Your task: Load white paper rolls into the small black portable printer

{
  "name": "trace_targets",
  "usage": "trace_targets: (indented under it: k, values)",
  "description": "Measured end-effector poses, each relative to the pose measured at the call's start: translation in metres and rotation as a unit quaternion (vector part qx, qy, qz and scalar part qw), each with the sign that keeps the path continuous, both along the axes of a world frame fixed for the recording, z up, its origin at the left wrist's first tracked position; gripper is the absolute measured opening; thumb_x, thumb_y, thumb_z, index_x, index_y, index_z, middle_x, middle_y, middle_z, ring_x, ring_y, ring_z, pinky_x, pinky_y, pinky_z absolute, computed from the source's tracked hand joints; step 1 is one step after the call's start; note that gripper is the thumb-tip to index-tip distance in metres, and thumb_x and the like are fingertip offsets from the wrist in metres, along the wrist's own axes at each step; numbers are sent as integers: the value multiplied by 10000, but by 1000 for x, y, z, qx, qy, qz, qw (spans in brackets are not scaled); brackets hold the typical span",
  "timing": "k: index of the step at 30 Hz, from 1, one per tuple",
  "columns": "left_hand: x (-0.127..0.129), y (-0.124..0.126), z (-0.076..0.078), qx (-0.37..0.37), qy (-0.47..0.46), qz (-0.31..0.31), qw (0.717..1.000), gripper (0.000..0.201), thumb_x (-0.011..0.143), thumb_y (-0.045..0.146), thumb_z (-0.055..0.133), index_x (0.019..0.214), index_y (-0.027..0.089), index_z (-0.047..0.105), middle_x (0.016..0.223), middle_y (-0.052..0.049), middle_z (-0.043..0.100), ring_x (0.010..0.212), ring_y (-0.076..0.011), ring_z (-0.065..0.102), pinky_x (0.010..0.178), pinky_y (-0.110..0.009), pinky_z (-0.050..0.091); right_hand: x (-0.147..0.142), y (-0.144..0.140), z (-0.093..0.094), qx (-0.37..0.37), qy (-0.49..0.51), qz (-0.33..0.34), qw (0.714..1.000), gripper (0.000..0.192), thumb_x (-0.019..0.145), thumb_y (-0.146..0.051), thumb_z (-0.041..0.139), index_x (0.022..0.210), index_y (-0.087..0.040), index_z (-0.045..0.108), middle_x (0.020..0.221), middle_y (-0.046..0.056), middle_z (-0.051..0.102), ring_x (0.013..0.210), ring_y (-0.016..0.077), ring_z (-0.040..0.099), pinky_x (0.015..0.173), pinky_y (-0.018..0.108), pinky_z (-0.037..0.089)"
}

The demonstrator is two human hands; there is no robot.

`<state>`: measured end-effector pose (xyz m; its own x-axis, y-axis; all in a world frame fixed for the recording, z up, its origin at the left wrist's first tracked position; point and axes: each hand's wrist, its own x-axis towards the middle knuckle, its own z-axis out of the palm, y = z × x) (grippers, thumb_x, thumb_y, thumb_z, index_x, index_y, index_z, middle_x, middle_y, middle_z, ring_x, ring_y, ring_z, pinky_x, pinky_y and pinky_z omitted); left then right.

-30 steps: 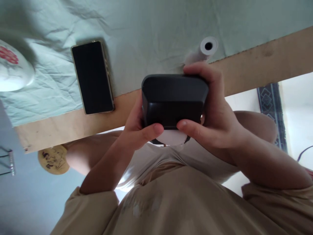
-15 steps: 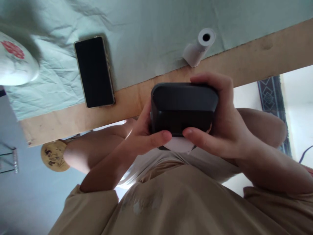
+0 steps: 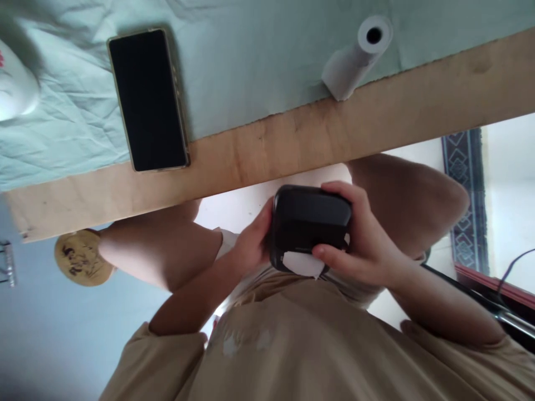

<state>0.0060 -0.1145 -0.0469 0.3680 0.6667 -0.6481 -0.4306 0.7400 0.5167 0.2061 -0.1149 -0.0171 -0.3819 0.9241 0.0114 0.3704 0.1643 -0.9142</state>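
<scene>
Both my hands hold a small black box-shaped device [image 3: 311, 225] close to my belly, below the table's near edge. My left hand [image 3: 251, 250] grips its left side. My right hand [image 3: 363, 250] wraps its right side, fingers over the top and thumb at the lower front. A white paper strip [image 3: 303, 263] sticks out of the device's lower edge by my right thumb. A white paper roll [image 3: 357, 55] lies on the table [image 3: 292, 139], near its front edge, above the device.
A dark-screened phone [image 3: 147, 100] lies on the pale green cloth [image 3: 251, 55] at the left. A white rounded object [image 3: 12, 83] sits at the far left. A round yellow item [image 3: 79, 259] lies on the floor by my left leg; a patterned rug [image 3: 463, 195] at right.
My hands have brought the black device down and toward my body, from in front of the table edge to below it. My left thumb has slid from the front to the side.
</scene>
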Motion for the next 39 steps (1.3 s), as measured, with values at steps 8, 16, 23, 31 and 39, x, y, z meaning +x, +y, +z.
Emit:
trace_targets:
  k: [8,16,23,31,39]
  values:
    - [0,-39,-67,-74,-23,88,993,689,619,697,902,1069,201,738,1047,-71,797,1093,-305,739,936,-404,600,-1,-46,-58,-71,-75,-41,994,735,926,-496,661,1548,-282,333,1442,162,510,651,50,556,606,274,569]
    - [12,-34,-97,2,13,93,996,662,688,739,834,1051,194,737,961,-44,782,923,-222,738,789,-318,568,-1,-44,-70,-15,-167,-66,984,616,879,-419,691,1449,-289,497,1499,141,462,801,102,613,696,315,623]
    - [8,-35,-90,-28,10,116,993,494,816,633,772,1045,197,726,974,-38,769,1018,-234,727,894,-340,564,-10,-48,-69,28,-156,-109,981,618,848,-447,738,1396,-244,538,1415,134,492,680,45,531,627,286,579]
    - [10,-38,-91,40,14,67,997,577,713,627,863,1087,225,686,878,-15,709,822,-197,694,733,-304,521,-11,-37,-57,81,-52,-270,958,245,952,-375,667,950,-226,473,712,-53,568,572,66,556,537,207,433]
    - [3,-44,-90,72,53,17,996,627,721,692,826,1104,229,647,906,-13,678,777,-150,617,691,-267,484,-27,-47,-47,95,-341,-136,925,184,975,-319,578,1057,-236,721,924,-4,757,660,89,609,580,265,336]
